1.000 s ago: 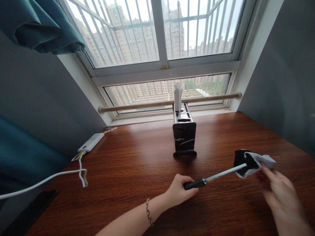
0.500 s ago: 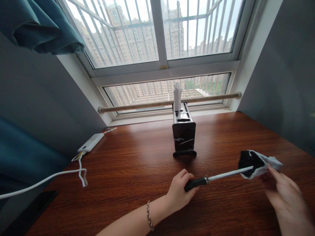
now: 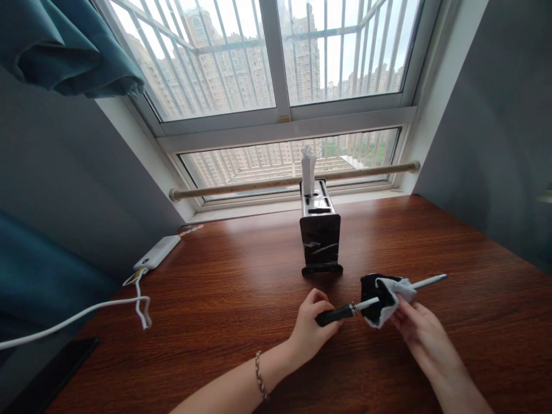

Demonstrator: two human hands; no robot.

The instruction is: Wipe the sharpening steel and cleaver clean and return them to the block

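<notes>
My left hand (image 3: pixel 314 325) is wrapped round the black handle of a sharpening steel (image 3: pixel 429 281), whose pale rod points right and slightly up. My right hand (image 3: pixel 416 325) pinches a black and white cloth (image 3: pixel 387 292) folded about the rod, close to the handle end. The rod's tip sticks out beyond the cloth on the right. Behind my hands stands a black knife block (image 3: pixel 319 238) with slots in its shiny top. A white-handled object (image 3: pixel 308 172) stands upright in one of its rear holes.
The brown wooden table (image 3: pixel 241 259) reaches back to the barred window (image 3: pixel 215 57). On the left lie a white power strip (image 3: pixel 158 253) with a white cable (image 3: pixel 86 310) and a flat dark object (image 3: pixel 56 374). A wooden rod (image 3: pixel 241 187) crosses the window's lower part.
My right hand has slid the cloth leftward along the rod, from its tip toward the handle. The tip now shows past the cloth. My left hand has hardly moved.
</notes>
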